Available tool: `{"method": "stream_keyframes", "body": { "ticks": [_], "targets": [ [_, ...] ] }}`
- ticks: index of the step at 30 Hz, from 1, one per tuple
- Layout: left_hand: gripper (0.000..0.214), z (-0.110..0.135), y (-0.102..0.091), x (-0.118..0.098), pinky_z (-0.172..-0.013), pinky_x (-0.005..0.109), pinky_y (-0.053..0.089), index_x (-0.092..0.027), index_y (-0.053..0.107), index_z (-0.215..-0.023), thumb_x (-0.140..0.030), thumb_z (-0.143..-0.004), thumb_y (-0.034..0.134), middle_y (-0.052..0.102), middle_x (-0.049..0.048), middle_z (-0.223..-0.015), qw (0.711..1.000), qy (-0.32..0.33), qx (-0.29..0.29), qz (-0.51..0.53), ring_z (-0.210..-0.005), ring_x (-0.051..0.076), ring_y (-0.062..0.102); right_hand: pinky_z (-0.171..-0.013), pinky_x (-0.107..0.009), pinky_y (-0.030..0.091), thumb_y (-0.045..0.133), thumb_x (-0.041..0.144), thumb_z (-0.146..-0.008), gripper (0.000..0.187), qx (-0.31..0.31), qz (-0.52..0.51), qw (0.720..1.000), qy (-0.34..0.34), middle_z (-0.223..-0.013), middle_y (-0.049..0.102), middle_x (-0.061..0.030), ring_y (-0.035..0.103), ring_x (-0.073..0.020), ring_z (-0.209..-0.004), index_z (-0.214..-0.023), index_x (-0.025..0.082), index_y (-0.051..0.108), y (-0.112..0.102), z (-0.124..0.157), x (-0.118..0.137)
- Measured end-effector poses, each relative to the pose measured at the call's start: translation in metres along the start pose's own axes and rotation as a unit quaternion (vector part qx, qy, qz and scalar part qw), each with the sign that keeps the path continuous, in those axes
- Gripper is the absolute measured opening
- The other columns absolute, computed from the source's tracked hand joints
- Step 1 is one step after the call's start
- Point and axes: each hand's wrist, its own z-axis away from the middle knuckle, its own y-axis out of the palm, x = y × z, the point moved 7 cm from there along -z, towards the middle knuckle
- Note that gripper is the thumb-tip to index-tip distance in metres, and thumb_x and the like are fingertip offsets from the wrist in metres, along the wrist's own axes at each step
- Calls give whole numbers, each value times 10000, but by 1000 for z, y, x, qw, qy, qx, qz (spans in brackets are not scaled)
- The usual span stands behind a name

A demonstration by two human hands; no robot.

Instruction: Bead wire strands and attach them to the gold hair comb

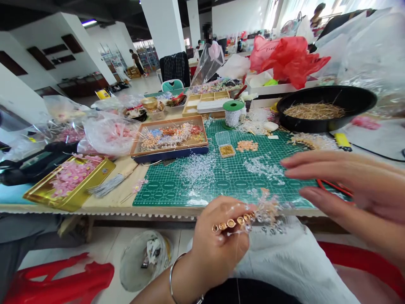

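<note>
My left hand (218,236) is closed around a beaded ornament (267,211) above my lap, just in front of the table edge. A row of gold-rimmed round settings runs along the ornament over my fingers, and clear and peach beads cluster at its right end. A thin clear thread hangs below the fist. My right hand (351,181) is raised to the right of the ornament, apart from it, with fingers stretched out and nothing in them. Beyond both hands, clear beads (198,171) and peach pieces (247,145) lie on the green cutting mat (164,185).
A small box of gold beads (227,150) and a green spool (233,113) stand on the mat. Left are a tray of beaded sprigs (171,134) and a gold tin of pink flowers (74,179). A black pan (327,107) holds gold pins. A bin (142,261) stands below.
</note>
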Motion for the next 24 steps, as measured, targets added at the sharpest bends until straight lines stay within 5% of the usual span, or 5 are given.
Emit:
{"method": "stream_keyframes", "body": {
  "ticks": [4, 7, 15, 24],
  "targets": [
    [365, 1, 5, -8, -709, 264, 571, -232, 707, -1104, -66, -794, 611, 728, 30, -886, 997, 30, 33, 55, -784, 144, 668, -993, -392, 539, 593, 377, -955, 265, 248, -127, 959, -51, -1278, 673, 60, 637, -241, -1175, -1201, 448, 656, 22, -29, -1],
    [352, 2, 9, -5, -667, 266, 575, -233, 727, -1042, -62, -759, 607, 721, 32, -860, 997, 3, 54, 58, -739, 148, 665, -916, -287, 561, 610, 278, -953, 248, 332, -195, 921, -65, -1211, 707, 33, 680, -196, -1084, -1170, 371, 688, 33, -31, 8],
    [341, 2, 21, 2, -659, 248, 581, -223, 764, -931, -49, -700, 584, 722, 36, -841, 991, -57, 96, 77, -721, 145, 678, -735, -218, 551, 647, 273, -934, 73, 385, -258, 885, -40, -913, 730, 29, 696, -141, -827, -936, 256, 719, 43, -28, 13],
    [314, 3, 23, 8, -731, 302, 592, -210, 756, -957, -65, -725, 603, 743, 51, -888, 986, -96, 110, 75, -788, 175, 696, -541, -189, 462, 637, 312, -929, 87, 336, -186, 923, 15, -756, 680, 70, 617, -114, -640, -861, 274, 675, 46, -34, 13]
  ]
}}
